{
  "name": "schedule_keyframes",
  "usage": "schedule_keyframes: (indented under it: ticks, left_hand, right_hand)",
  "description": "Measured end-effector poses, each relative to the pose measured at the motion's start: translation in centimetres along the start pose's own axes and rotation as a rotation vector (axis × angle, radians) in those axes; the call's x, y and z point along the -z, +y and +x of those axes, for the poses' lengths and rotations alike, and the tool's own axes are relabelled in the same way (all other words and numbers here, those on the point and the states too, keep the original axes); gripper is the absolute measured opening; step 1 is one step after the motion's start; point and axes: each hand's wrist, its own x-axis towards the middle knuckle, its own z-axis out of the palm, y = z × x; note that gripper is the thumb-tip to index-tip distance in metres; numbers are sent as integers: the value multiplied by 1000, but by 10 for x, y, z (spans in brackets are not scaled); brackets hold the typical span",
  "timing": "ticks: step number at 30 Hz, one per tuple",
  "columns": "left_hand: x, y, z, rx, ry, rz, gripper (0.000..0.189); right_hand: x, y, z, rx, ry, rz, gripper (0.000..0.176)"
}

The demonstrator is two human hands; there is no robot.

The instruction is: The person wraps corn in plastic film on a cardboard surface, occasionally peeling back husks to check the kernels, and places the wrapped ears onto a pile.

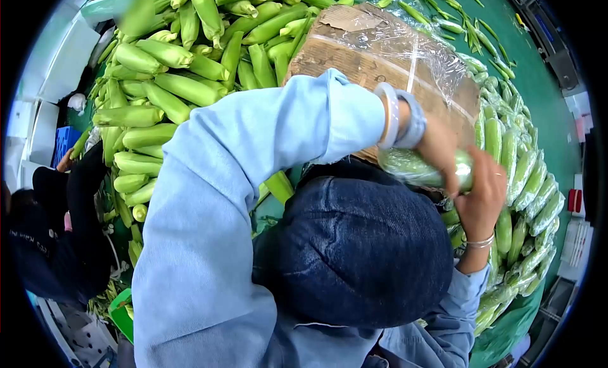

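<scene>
A green ear of corn in clear plastic film (411, 167) is held low over the near edge of a cardboard box (354, 55). My left hand (441, 146), with bracelets on the wrist, reaches across from the left and closes over the ear from above. At the ear's right end, my right hand (482, 187) has its fingers bent around the tip. Both hands are slightly blurred. Loose film (440, 67) covers part of the box top. Dark denim (354, 254) below my arms hides what lies beneath.
Unwrapped ears of corn (168, 102) are heaped at the left and back. Several film-wrapped ears (525, 178) are stacked along the right. Green husk strips lie on the green surface (525, 83) at the far right. A person in dark clothes (57, 235) is at the left, near a blue crate (65, 142).
</scene>
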Motion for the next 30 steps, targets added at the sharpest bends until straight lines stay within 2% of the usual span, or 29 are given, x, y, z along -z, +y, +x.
schedule_keyframes:
  ticks: [1,3,4,6,7,8,9,10,11,12,13,14,15,17,19,20,21,22,23,24,25,27,29,30]
  left_hand:
    - [1,2,-5,-119,-10,358,59]
    - [-1,-4,-12,-111,-62,300,66]
    - [3,-14,-21,-166,79,324,63]
    - [27,-28,-74,-51,388,176,49]
    - [31,-55,-102,-66,588,225,30]
    - [22,-77,-132,36,704,404,16]
    - [0,-88,-159,165,715,526,11]
    - [-30,-120,-179,294,645,741,17]
    - [-61,-130,-193,541,496,761,29]
    - [-90,-148,-201,508,537,663,32]
    - [-115,-193,-208,286,518,921,50]
    - [-129,-199,-205,276,424,1010,55]
    - [-139,-217,-198,276,418,1074,52]
    - [-150,-254,-178,248,532,1297,47]
    - [-135,-242,-166,387,358,1141,40]
    - [-130,-240,-175,436,335,1025,40]
    - [-116,-236,-182,486,315,906,41]
    - [-88,-207,-199,676,158,759,54]
    - [-62,-177,-216,871,-1,632,68]
    - [-46,-160,-246,686,192,580,67]
    - [-20,-134,-259,730,142,559,66]
    - [24,-70,-263,599,387,503,57]
    - [51,-18,-237,573,777,282,52]
    - [63,-15,-219,411,937,262,52]
  right_hand:
    - [-2,1,-4,-41,-175,145,51]
    - [-23,5,-25,-235,-165,483,56]
    - [-23,11,-39,-271,-230,471,58]
    - [-23,19,-80,-464,-83,439,62]
    - [-17,25,-108,-693,-59,469,65]
    - [-18,37,-147,-824,53,464,67]
    - [-9,42,-179,-907,84,225,66]
    - [6,42,-197,-1048,63,59,64]
    - [17,49,-227,-1018,44,-161,63]
    - [27,48,-240,-1000,78,-220,58]
    - [36,60,-272,-941,-15,-488,55]
    - [38,66,-275,-886,-7,-577,53]
    - [39,65,-271,-849,-1,-676,51]
    - [17,50,-217,-901,68,-437,46]
    - [-20,43,-167,-892,140,58,41]
    - [-26,40,-136,-845,80,233,42]
    - [-40,38,-113,-862,176,457,43]
    - [-57,45,-79,-870,114,611,41]
    - [-65,51,-66,-855,66,610,37]
    - [-75,59,-53,-758,7,480,36]
    - [-84,67,-38,-660,-60,351,37]
    - [-105,73,0,-681,-75,191,39]
    - [-114,74,49,-798,-255,119,44]
    - [-122,76,62,-786,-242,116,44]
